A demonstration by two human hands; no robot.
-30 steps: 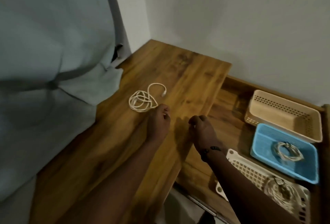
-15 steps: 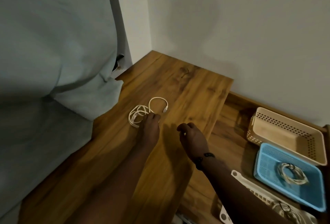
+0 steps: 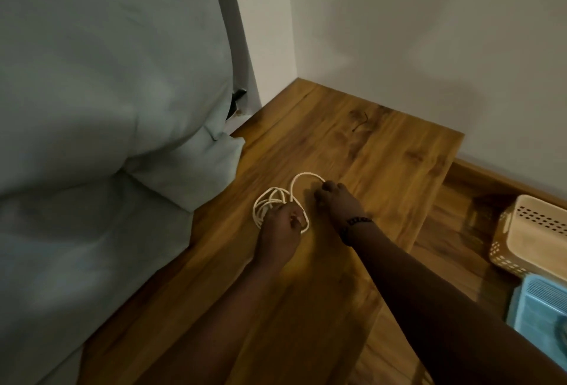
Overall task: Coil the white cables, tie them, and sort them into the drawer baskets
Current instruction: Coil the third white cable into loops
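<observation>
A white cable (image 3: pixel 277 200) lay in a loose, untied bundle of several overlapping loops on the wooden tabletop (image 3: pixel 383 154), just below the middle of the frame. One larger loop arched up and to the right out of the bundle. At the right edge of the frame, lower than the tabletop, a beige perforated basket (image 3: pixel 534 240) stood upright, nothing visible inside the part in view. Just below it, at the lower right, a blue basket (image 3: pixel 534 308) was cut off by the frame edge, a pale curved shape showing at its bottom.
</observation>
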